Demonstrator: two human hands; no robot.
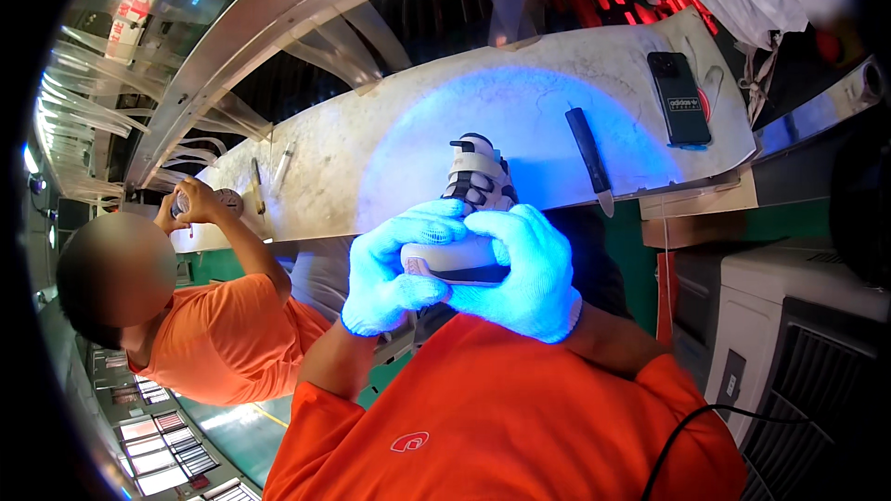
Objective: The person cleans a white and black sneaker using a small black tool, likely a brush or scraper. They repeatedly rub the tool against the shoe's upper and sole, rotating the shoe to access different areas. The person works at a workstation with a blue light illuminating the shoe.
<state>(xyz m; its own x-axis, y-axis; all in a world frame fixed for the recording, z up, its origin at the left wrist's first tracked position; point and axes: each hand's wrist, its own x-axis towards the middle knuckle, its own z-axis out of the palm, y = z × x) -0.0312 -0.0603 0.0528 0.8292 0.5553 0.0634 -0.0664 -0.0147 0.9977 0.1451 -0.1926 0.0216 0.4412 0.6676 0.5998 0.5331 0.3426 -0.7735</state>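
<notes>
A white and black sneaker (457, 260) is between my two gloved hands at the table's near edge, its toe pointing toward me and its strap and tongue toward the table. Wrapped round the left side of the toe is my left hand (388, 264), with its thumb near the sole's front. My right hand (534, 269) closes on the other side, fingers over the upper and thumb low at the toe. Blue light falls on the gloves and shoe. The palms and part of the sole are hidden.
Right of the sneaker lies a dark-handled knife (587, 153), its tip over the table edge. A black phone (678, 100) rests farther right on the worn white table (316, 139). At left a co-worker in an orange shirt (223, 339) holds a shoe. A white cabinet (766, 292) stands right.
</notes>
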